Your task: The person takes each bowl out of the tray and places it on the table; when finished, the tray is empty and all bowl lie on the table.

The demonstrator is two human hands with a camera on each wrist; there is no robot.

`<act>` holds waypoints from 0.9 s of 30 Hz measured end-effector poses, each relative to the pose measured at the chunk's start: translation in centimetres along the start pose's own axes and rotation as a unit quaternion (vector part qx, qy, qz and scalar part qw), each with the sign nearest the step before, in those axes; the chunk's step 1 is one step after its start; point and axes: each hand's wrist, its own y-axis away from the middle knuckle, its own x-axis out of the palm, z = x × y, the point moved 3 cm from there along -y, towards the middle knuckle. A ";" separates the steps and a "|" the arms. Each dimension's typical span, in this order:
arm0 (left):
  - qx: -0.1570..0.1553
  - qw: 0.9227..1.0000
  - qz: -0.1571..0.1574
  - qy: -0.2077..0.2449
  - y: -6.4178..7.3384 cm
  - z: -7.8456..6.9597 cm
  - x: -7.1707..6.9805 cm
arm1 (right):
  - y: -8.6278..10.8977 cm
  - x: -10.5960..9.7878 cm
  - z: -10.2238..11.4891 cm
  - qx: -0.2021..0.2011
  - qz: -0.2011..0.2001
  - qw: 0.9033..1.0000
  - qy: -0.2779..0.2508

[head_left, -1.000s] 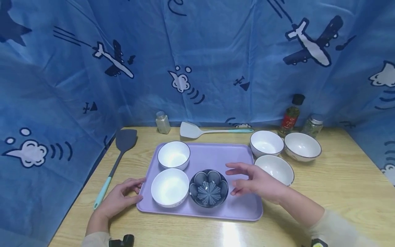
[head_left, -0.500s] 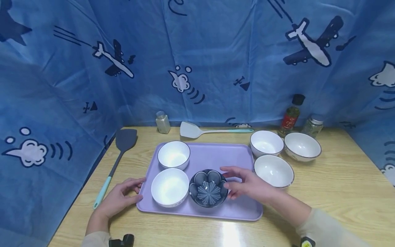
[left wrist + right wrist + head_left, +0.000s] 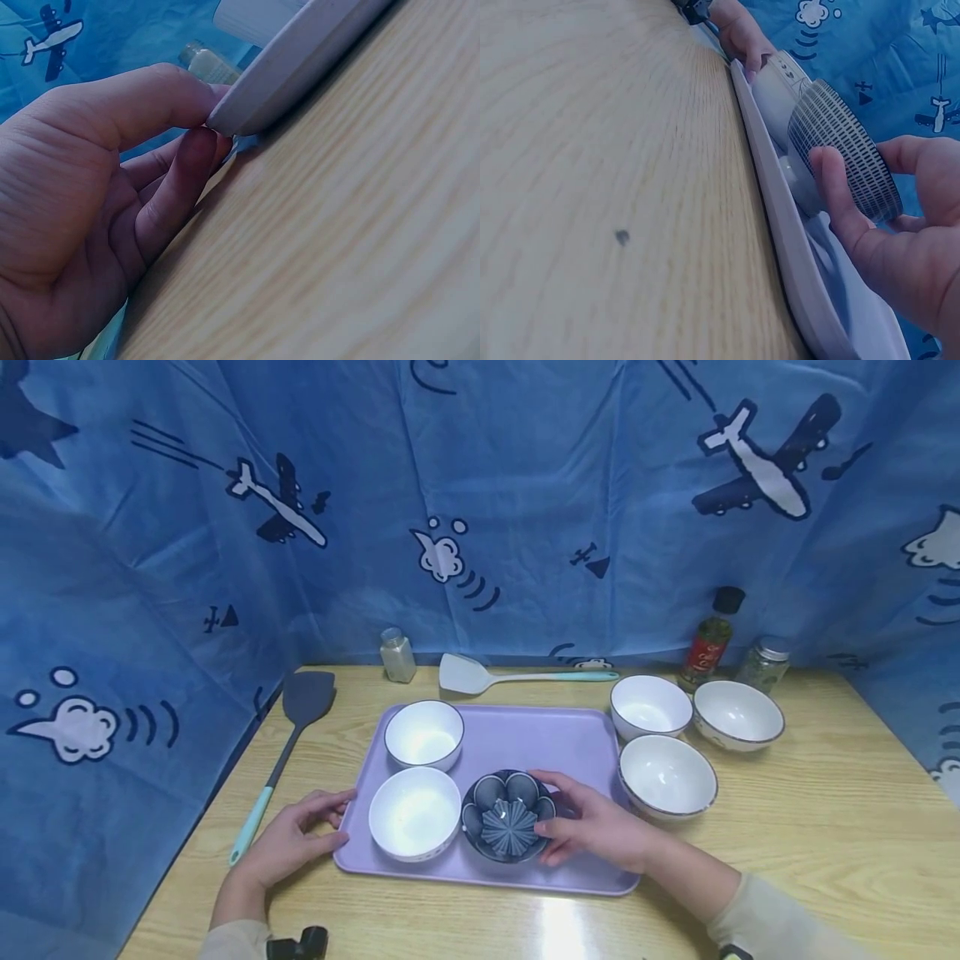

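Observation:
My left hand [image 3: 288, 843] is at the left edge of a lilac tray [image 3: 532, 735], its thumb and index finger [image 3: 180, 90] pinching the rim in the left wrist view. With my right hand [image 3: 592, 827] I grip the right side of a dark blue bowl [image 3: 508, 828] with a petal pattern inside. Its outside shows small dark dashes in the right wrist view, where the thumb [image 3: 836, 184] lies against the wall and the other fingers reach round the far side. Two white bowls, a front one [image 3: 415, 814] and a back one [image 3: 424, 735], stand on the tray's left half.
Right of the tray are three white bowls: one nearer [image 3: 667, 777], one behind [image 3: 651, 706], one farther right [image 3: 738, 716]. A white spatula [image 3: 465, 675], salt shaker [image 3: 397, 655], sauce bottle [image 3: 708, 643] and glass jar [image 3: 765, 664] line the back. A dark spatula [image 3: 307, 697] lies left.
My right hand has moved left from over the tray's right side to the dark bowl and now grips it. My left hand stays at the tray's edge.

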 end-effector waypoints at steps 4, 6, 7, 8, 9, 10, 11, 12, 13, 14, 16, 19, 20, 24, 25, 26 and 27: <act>-0.007 1.000 0.000 -0.002 -0.1 -0.1 0.0 | 0.0 0.1 -0.1 -0.001 -0.001 1.000 -0.020; -0.008 1.000 0.000 0.000 -0.2 -0.1 -0.1 | -0.1 0.1 -0.1 0.000 -0.001 1.000 -0.028; -0.008 1.000 -0.001 0.001 -0.2 -0.2 -0.1 | -0.1 0.1 -0.1 0.000 -0.001 0.999 -0.032; -0.007 1.000 0.000 0.001 -0.2 -0.2 -0.1 | -0.1 0.0 -0.1 0.001 -0.001 0.999 -0.036; -0.007 1.000 -0.001 0.001 -0.3 -0.2 -0.1 | -0.1 0.0 -0.1 0.000 -0.001 0.999 -0.039; -0.007 1.000 -0.001 0.000 -0.3 -0.2 -0.1 | -0.1 0.0 -0.2 -0.001 0.000 0.999 -0.042; -0.006 1.000 -0.002 -0.001 -0.3 -0.2 -0.1 | 0.0 -0.1 -0.2 -0.001 0.000 0.999 -0.046; -0.005 1.000 -0.001 -0.002 -0.3 -0.2 -0.1 | 0.0 -0.1 -0.2 -0.002 -0.002 0.999 -0.049; -0.004 1.000 -0.001 -0.004 -0.3 -0.1 0.0 | 0.1 -0.2 -0.2 -0.002 -0.003 0.999 -0.052; -0.002 1.000 0.000 -0.004 -0.3 -0.1 0.0 | 0.2 -0.2 -0.2 -0.002 -0.004 0.999 -0.054; 0.005 1.000 0.000 0.001 -0.3 -0.1 0.0 | 0.5 -0.3 -0.1 -0.003 -0.008 0.998 -0.058; 0.019 1.000 -0.002 0.007 -0.3 0.1 0.0 | 0.8 -0.4 0.1 -0.002 -0.009 0.998 -0.060; 0.023 1.000 -0.003 0.008 -0.3 0.1 0.0 | 0.9 -0.5 0.2 -0.002 -0.009 0.998 -0.060; 0.032 0.999 -0.006 0.009 -0.2 0.3 0.0 | 1.4 -0.6 0.6 0.000 -0.007 0.998 -0.066; 0.032 0.999 -0.005 0.010 -0.2 0.4 0.0 | 1.5 -0.7 0.7 0.001 -0.008 0.998 -0.068; 0.032 0.999 -0.004 0.011 -0.2 0.4 0.1 | 1.7 -0.7 0.8 0.000 -0.008 0.998 -0.069; 0.031 0.999 -0.004 0.012 -0.1 0.4 0.1 | 1.8 -0.8 0.9 0.000 -0.009 0.998 -0.069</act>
